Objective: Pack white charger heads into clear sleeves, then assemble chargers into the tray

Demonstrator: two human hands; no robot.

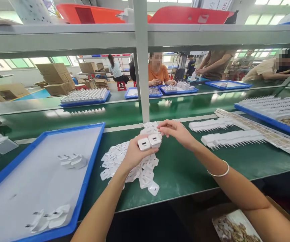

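My left hand [133,152] is closed around white USB chargers [149,142], with two end faces and their dark ports turned towards me. Close beside them is my right hand [175,131], its thumb and fingers bent together at the chargers' far right side. What lies between those fingertips is too small to make out. Under and left of my left hand spreads a pile of flat white slotted end plates [114,160]. More white pieces [151,125] sit just beyond the chargers, partly hidden by my hands.
A blue-rimmed tray [88,173] at left carries several white chargers [73,161] with pins. Rows of white pronged housings [232,137] lie right, near another blue tray [265,116]. A grey post [141,67] and shelf [59,42] stand ahead; co-workers sit beyond.
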